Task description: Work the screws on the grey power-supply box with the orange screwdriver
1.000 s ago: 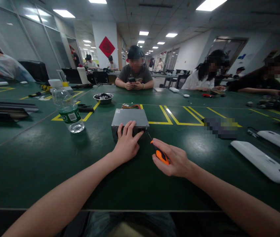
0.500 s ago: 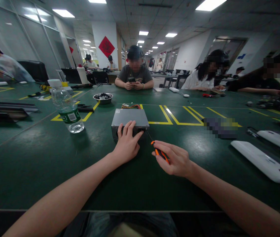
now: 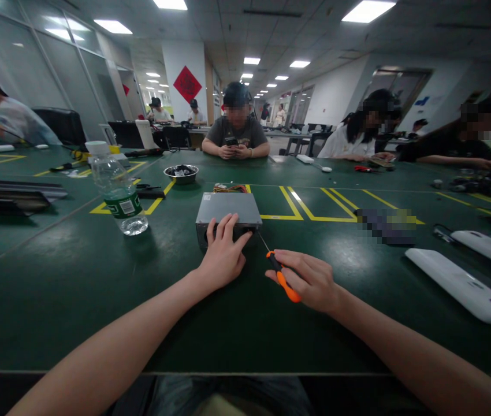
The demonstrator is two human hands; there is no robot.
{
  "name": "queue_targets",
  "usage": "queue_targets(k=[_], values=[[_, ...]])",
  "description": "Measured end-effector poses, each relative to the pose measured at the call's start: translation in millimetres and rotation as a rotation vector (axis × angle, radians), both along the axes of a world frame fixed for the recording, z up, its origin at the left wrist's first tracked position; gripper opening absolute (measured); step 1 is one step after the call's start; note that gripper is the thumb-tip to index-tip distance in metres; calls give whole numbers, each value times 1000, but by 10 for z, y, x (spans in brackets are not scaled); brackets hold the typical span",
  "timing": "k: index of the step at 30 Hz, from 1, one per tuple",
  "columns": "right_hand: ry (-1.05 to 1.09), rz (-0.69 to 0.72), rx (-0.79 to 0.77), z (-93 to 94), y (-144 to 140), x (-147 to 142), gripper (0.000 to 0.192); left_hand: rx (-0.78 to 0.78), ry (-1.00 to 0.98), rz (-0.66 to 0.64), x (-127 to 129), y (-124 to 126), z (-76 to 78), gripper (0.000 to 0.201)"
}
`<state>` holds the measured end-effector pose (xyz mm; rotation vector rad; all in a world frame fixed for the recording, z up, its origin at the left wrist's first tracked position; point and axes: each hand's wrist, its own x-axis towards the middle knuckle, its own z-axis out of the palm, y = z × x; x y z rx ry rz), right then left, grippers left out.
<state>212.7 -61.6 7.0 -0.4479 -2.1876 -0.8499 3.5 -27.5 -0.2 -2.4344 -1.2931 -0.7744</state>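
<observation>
A grey metal computer power supply unit point(image 3: 230, 207) lies on the green table in front of me, with coloured cables point(image 3: 230, 188) at its far side. My left hand point(image 3: 223, 254) holds it from the near side, with fingertips at the top front edge and the thumb by the front right corner. A screwdriver point(image 3: 287, 287) with an orange and black handle is between the thumb and fingers of my right hand point(image 3: 310, 280). Its thin shaft slants up to the left towards the unit's front right corner. Whether the tip sits in a screw is too small to tell.
A water bottle point(image 3: 124, 202) stands left of the unit, and a metal bowl point(image 3: 181, 173) of small dark parts is behind it. White casings point(image 3: 466, 283) lie at the right. Across the table a person point(image 3: 235, 130) holds a phone; other people sit on both sides.
The fingers of my right hand have shifted on the screwdriver, and its handle has turned so more of the orange end shows. My left hand and the power supply unit stay in place.
</observation>
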Motion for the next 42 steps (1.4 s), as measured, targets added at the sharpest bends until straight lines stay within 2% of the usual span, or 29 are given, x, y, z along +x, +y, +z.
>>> queue_targets(k=[15, 26, 42], values=[[129, -10, -155, -31, 3, -12, 22, 39, 128, 24, 34, -14, 6, 53], [86, 54, -89, 15, -88, -97, 21, 45, 130, 32, 42, -20, 11, 50], [77, 74, -152, -4, 16, -216, 11, 2, 51, -37, 7, -35, 7, 28]])
